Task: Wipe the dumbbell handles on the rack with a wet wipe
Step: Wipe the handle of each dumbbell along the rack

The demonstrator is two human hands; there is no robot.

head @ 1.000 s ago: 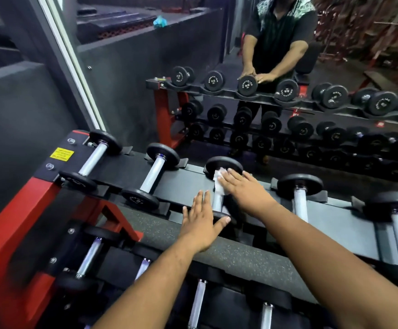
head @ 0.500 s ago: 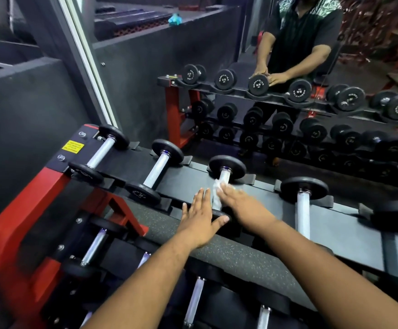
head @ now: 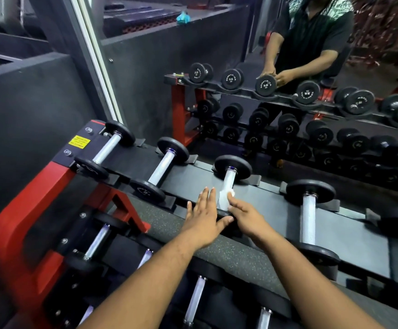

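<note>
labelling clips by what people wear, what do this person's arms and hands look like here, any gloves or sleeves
Both forearms are bare up to the bottom edge of the picture, with no sleeve showing on them. The left hand and the right hand wear no gloves, and no watch, band or ring shows on either. In the mirror ahead, the person's reflection wears a dark short-sleeved shirt with a lighter patterned panel at the shoulders.

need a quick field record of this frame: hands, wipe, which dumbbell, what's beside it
left hand: flat, straight fingers resting on the rack beside the handle, thumb on the near weight plate
right hand: holds the white wet wipe against the handle
target: third black-plated dumbbell with chrome handle from the left on the top row
wipe position: near half of the handle, far half bare
rack: black shelf with red steel frame
neighbours: similar dumbbell to the left, another to the right
behind: wall mirror reflecting the rack and person
</note>
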